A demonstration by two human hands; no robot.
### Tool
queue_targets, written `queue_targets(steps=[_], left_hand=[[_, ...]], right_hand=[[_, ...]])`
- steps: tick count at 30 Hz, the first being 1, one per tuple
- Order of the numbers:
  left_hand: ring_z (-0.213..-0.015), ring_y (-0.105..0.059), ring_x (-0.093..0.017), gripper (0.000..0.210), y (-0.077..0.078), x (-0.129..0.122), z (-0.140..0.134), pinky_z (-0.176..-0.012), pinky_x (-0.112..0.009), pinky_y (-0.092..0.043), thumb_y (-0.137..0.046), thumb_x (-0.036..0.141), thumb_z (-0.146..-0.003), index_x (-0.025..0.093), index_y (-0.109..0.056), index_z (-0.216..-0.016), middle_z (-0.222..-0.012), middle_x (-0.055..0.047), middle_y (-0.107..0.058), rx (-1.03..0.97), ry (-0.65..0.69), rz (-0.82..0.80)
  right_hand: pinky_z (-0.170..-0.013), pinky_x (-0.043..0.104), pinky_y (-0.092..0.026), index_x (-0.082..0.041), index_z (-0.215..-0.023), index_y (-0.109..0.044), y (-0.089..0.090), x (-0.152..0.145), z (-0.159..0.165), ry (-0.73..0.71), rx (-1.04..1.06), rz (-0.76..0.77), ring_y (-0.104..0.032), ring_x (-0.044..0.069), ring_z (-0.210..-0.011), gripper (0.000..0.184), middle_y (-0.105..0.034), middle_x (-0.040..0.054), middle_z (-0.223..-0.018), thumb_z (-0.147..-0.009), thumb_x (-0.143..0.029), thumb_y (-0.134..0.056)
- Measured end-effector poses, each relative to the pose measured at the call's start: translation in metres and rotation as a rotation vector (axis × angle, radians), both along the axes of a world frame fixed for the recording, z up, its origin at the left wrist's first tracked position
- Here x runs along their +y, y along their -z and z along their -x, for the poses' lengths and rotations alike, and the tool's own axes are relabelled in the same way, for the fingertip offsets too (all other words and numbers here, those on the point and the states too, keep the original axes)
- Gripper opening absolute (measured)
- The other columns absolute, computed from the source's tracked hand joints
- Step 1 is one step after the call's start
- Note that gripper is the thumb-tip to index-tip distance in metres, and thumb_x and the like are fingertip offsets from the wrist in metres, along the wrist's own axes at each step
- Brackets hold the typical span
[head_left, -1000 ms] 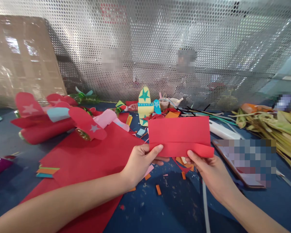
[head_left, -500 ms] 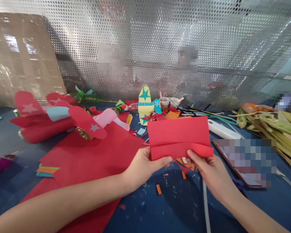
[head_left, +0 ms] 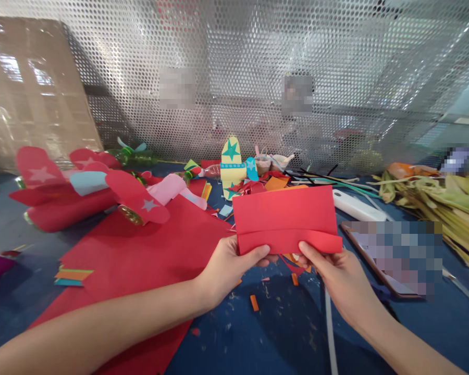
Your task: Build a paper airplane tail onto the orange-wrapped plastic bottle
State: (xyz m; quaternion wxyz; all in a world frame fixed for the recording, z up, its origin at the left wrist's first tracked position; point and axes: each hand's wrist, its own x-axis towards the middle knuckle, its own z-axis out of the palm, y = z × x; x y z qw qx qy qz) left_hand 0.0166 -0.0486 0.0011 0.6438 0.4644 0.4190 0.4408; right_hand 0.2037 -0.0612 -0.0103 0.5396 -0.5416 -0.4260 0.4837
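Note:
A rectangular piece of red paper is held up above the table, its lower edge folded up into a strip towards me. My left hand pinches it at the lower left, thumb on the folded strip and fingers behind. At the lower right, my right hand grips the same strip between thumb and fingers. Larger red paper sheets lie under and beside my left forearm. Beyond them stand red paper airplanes built on bottles, and a yellow airplane with teal stars is farther back.
Paper scraps litter the table behind and below the held paper. To the right lie a phone, a white tool handle and dried husks. A perforated metal panel and a cardboard sheet stand at the back.
My left thumb has shifted slightly up and inward on the folded strip, which now looks a little flatter. The whole view has moved slightly; both hands still hold the paper.

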Motion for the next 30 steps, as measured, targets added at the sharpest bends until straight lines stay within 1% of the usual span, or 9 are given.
queue_targets(steps=[3,6,8,11,15,18,20,24,30], left_hand=[[-0.078,-0.07,-0.019,0.023,-0.002,-0.003,-0.001,-0.07,-0.026,-0.054,-0.076,0.029,-0.068,0.013,-0.072,-0.085,-0.082,-0.007,-0.076,0.043,0.014,0.012],[-0.078,-0.07,-0.02,0.02,-0.002,-0.005,-0.002,-0.07,-0.027,-0.055,-0.076,0.029,-0.068,0.015,-0.073,-0.082,-0.081,-0.006,-0.076,0.01,0.003,0.042],[-0.077,-0.071,-0.018,0.017,-0.002,-0.006,-0.003,-0.069,-0.025,-0.055,-0.076,0.029,-0.069,0.016,-0.073,-0.08,-0.08,-0.005,-0.076,-0.026,0.0,0.057],[-0.075,-0.07,-0.016,0.015,-0.001,-0.01,-0.004,-0.066,-0.021,-0.054,-0.076,0.027,-0.07,0.016,-0.073,-0.08,-0.079,-0.004,-0.076,-0.073,0.017,0.07],[-0.073,-0.069,-0.012,0.013,-0.003,-0.016,-0.005,-0.062,-0.016,-0.052,-0.076,0.025,-0.07,0.016,-0.074,-0.079,-0.078,-0.003,-0.076,-0.099,0.043,0.107],[-0.074,-0.07,-0.012,0.014,-0.005,-0.019,-0.006,-0.062,-0.015,-0.052,-0.076,0.026,-0.071,0.016,-0.074,-0.08,-0.081,-0.004,-0.076,-0.1,0.072,0.132],[-0.076,-0.071,-0.013,0.014,-0.005,-0.019,-0.006,-0.063,-0.015,-0.052,-0.076,0.026,-0.071,0.016,-0.074,-0.08,-0.083,-0.005,-0.076,-0.101,0.088,0.129],[-0.078,-0.071,-0.015,0.014,-0.004,-0.016,-0.005,-0.066,-0.018,-0.053,-0.076,0.027,-0.07,0.017,-0.075,-0.08,-0.083,-0.005,-0.076,-0.098,0.07,0.131],[-0.079,-0.072,-0.019,0.015,-0.008,-0.011,-0.004,-0.07,-0.023,-0.055,-0.076,0.026,-0.069,0.016,-0.074,-0.08,-0.085,-0.007,-0.076,-0.06,0.007,0.128]], right_hand=[[-0.059,0.025,-0.05,-0.019,-0.064,-0.068,-0.003,-0.002,-0.001,-0.024,-0.058,-0.047,-0.058,0.013,-0.058,0.025,-0.066,0.0007,-0.059,-0.069,-0.042,-0.074],[-0.057,0.026,-0.051,-0.02,-0.06,-0.066,-0.007,-0.003,0.002,-0.023,-0.076,-0.06,-0.06,0.014,-0.057,0.025,-0.065,0.0005,-0.057,-0.069,-0.042,-0.074],[-0.061,0.027,-0.054,-0.021,-0.068,-0.068,-0.008,-0.004,0.005,-0.043,-0.05,-0.062,-0.063,0.016,-0.062,0.02,-0.069,0.0011,-0.065,-0.067,-0.04,-0.075],[-0.071,0.031,-0.056,-0.025,-0.082,-0.069,-0.005,-0.006,0.01,-0.173,0.002,-0.123,-0.068,0.02,-0.075,0.022,-0.073,0.0016,-0.082,-0.064,-0.033,-0.078],[-0.078,0.033,-0.056,-0.026,-0.087,-0.068,-0.001,-0.011,0.011,-0.282,-0.052,-0.152,-0.068,0.021,-0.086,0.018,-0.073,0.0012,-0.091,-0.07,-0.03,-0.074],[-0.079,0.032,-0.055,-0.026,-0.088,-0.068,-0.002,-0.014,0.011,-0.289,-0.098,-0.164,-0.068,0.02,-0.087,0.016,-0.073,0.0004,-0.09,-0.074,-0.03,-0.072],[-0.074,0.031,-0.056,-0.025,-0.084,-0.068,-0.005,-0.014,0.011,-0.287,-0.11,-0.175,-0.069,0.02,-0.083,0.01,-0.073,0.0005,-0.085,-0.075,-0.03,-0.07],[-0.069,0.032,-0.057,-0.024,-0.081,-0.068,-0.012,-0.011,0.01,-0.226,-0.134,-0.19,-0.069,0.021,-0.078,0.011,-0.073,0.002,-0.081,-0.073,-0.03,-0.071],[-0.077,0.032,-0.055,-0.027,-0.083,-0.072,-0.017,-0.002,0.0,-0.177,-0.185,-0.182,-0.069,0.021,-0.084,0.013,-0.075,0.0005,-0.087,-0.072,-0.033,-0.071]])
